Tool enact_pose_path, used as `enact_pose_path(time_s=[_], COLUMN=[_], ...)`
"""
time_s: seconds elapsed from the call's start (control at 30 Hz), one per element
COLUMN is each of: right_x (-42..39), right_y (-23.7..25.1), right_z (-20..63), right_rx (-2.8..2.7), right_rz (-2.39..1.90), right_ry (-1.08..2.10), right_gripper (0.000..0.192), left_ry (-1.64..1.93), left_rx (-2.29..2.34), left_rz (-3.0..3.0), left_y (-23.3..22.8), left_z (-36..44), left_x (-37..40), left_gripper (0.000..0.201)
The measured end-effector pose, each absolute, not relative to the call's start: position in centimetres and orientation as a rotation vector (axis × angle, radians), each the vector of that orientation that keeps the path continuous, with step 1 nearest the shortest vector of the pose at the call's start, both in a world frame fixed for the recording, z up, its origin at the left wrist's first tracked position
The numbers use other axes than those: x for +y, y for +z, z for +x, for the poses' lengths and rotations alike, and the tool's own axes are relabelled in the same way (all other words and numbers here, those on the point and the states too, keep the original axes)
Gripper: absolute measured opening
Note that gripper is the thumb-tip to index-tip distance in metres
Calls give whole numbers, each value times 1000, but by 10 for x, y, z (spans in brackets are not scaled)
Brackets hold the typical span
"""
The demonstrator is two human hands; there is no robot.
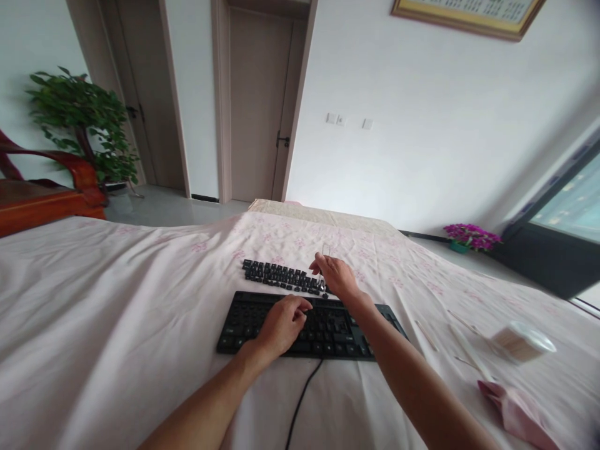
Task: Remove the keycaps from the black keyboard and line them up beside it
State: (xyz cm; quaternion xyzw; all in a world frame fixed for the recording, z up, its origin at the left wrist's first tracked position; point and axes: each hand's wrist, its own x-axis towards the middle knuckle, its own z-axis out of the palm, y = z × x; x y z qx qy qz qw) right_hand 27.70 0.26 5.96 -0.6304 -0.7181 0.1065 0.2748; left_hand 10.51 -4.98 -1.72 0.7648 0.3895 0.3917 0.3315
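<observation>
A black keyboard [244, 325] with a black cable lies on a table covered in a pale pink flowered cloth [117, 300]. My left hand [282, 324] rests on the keyboard's middle keys, fingers curled down. Beyond the keyboard, loose black keycaps [276, 275] are laid out in rows on the cloth. My right hand [335, 275] hovers over the right end of those rows and pinches a small clear tool [325, 251] that sticks up from its fingers.
At the right lie a tipped round container of thin sticks [522, 340], loose sticks [462, 350] and a pink cloth [513, 412]. A red wooden chair [42, 200] and potted tree [84, 125] stand left; purple flowers [469, 236] stand right by the window.
</observation>
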Motion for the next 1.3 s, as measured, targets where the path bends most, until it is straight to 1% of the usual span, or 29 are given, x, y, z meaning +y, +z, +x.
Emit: enact_pose_path(time_s=[0.1, 0.2, 0.33, 0.43, 0.73, 1.0, 1.13, 1.3], right_x=[-19, -37, -56, -67, -82, -81, -81, -84], right_y=[57, 50, 45, 43, 35, 30, 24, 16], right_z=[287, 295, 299, 298, 296, 292, 295, 294], right_rx=[-1860, -1800, -1788, -1791, -1909, -2093, -2105, -1990], right_rz=[-1537, -1421, -1393, -1381, -1383, -1261, -1242, -1165], right_ry=[489, 706, 823, 813, 773, 698, 729, 733], right_gripper=[52, 42, 31, 27, 28, 23, 21, 28], left_ry=[1017, 1011, 999, 976, 932, 821, 761, 757], left_rx=[1023, 1028, 1044, 1057, 1037, 1054, 1043, 1111], left_rz=[2038, 2062, 2103, 2126, 2159, 2235, 2263, 2276], left_y=[-18, -19, -19, -17, -15, -7, -3, -2], left_z=[105, 105, 106, 107, 108, 109, 112, 122], left_x=[-50, -50, -52, -54, -60, -58, -57, -59], left_gripper=[29, 29, 29, 29, 26, 15, 12, 8])
